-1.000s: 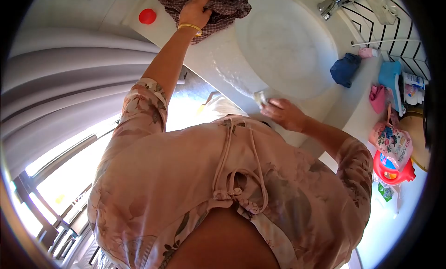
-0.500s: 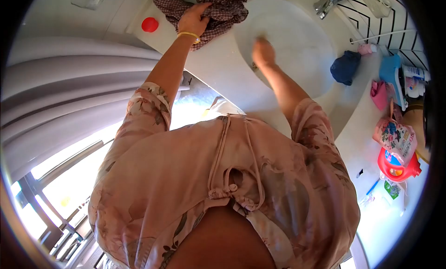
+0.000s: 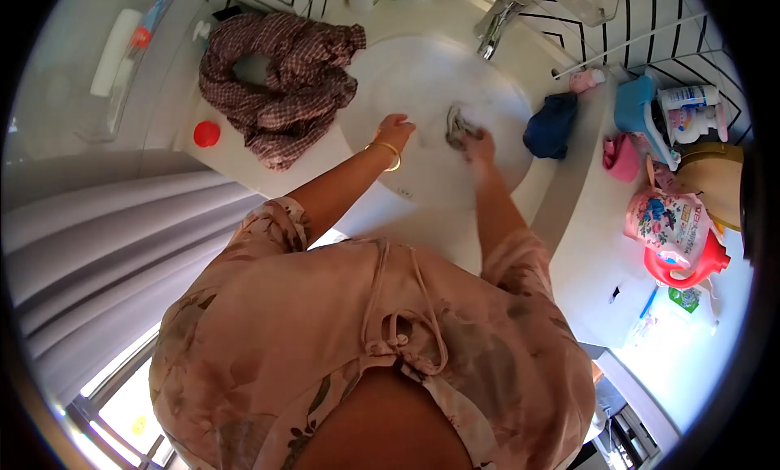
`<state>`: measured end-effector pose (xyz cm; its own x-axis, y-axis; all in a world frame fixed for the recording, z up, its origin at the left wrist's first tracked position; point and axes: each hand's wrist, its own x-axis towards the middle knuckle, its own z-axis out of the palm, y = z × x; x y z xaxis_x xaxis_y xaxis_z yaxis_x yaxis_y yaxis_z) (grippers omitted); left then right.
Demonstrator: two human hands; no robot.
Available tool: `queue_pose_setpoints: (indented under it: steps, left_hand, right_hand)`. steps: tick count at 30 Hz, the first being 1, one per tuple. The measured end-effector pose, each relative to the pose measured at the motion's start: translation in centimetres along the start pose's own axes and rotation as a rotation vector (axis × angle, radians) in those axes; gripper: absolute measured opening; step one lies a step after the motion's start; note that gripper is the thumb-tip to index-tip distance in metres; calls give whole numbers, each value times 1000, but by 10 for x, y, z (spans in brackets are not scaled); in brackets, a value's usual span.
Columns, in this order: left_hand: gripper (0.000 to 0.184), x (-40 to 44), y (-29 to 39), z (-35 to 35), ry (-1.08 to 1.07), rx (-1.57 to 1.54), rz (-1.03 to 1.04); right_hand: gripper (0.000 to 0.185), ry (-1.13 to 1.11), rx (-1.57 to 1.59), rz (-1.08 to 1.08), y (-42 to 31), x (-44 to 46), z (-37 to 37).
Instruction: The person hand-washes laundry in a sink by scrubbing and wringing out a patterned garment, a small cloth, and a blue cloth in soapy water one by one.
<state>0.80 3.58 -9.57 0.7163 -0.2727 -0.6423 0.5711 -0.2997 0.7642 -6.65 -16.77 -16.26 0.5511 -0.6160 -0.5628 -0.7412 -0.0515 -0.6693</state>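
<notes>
My right hand (image 3: 479, 147) is closed on a small crumpled greyish cloth (image 3: 459, 127) over the white round basin (image 3: 414, 64). At the basin's left side is my left hand (image 3: 393, 132), with a yellow bangle on the wrist; its fingers are bent and nothing shows in them. A brown checked garment (image 3: 305, 104) lies bunched on the counter (image 3: 236, 161) left of the basin, apart from my left hand. Beside the garment sits a red round cap (image 3: 206, 134).
A chrome faucet (image 3: 500, 23) stands behind the basin. On the right ledge are a dark blue cloth (image 3: 551, 127), a pink cloth (image 3: 621, 157), a blue container (image 3: 636, 106), a floral pouch (image 3: 668, 222) and a red bottle (image 3: 691, 271). Grey curtains (image 3: 106, 242) hang at left.
My left hand has let go of the checked garment and moved right to the basin. My right hand has moved within the basin with the small cloth. The view has shifted.
</notes>
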Motion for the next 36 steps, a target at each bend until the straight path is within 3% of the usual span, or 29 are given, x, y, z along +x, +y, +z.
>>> queue_pose_setpoints:
  steps: [1,3,6,7,10,11,13,14,16,19,22,26,28,29,31,32,33,35,36]
  left_hand:
    - [46,11,4,5,-16,-159,-294]
    - [53,36,-2,6,-2,-240,-423]
    - [58,56,2,8,78,-319,-539]
    - [60,59,2,9,112,-335,-568]
    - [61,76,-1,15,85,-401,-614]
    - [62,81,1,21,116,-422,-652]
    - [65,91,5,34,175,-463,-728]
    - [63,101,-3,36,70,-542,-670]
    - [60,124,-30,33,-126,-702,-543]
    - [55,85,12,27,-367,-988,-698]
    - [43,73,9,38,-418,-894,-498]
    - [30,71,3,38,-461,-718,-243]
    - [29,89,-9,34,-487,-547,-177]
    - [31,88,-10,31,-384,-370,-167]
    - [35,88,-10,17,-168,-17,-138]
    - [38,103,-30,5,-164,14,-74]
    - [41,128,-72,-8,-164,49,-14]
    - [44,123,-68,-9,-117,-129,-157]
    - [44,90,-16,2,-63,-343,-357]
  right_hand:
    - [46,117,-504,-186,14,0,15]
    - [38,100,-760,-346,24,-9,53]
    - [25,-370,-602,-620,16,20,51]
    - [22,-413,-472,-246,-8,22,33]
    - [21,267,-191,-119,-14,48,26]
    - [18,336,-168,-211,-13,48,36]
    - [15,-195,77,-146,-19,41,46]
    - [13,-460,202,-115,-29,34,48]
    - [9,-424,400,68,-67,1,46]
    - [15,-174,135,-635,-51,-21,78]
    - [15,170,-170,-1080,-93,-64,62]
    - [23,7,-140,-252,-101,-12,38]
    - [24,24,-111,-308,-80,9,40]
    - [25,29,-101,-338,-66,18,41]
    - [28,303,53,-210,-35,26,29]
    - [31,438,136,-146,-24,32,33]
    - [30,331,186,-94,-6,47,51]
    - [29,127,283,20,27,77,87]
    - [28,-118,429,129,-2,54,80]
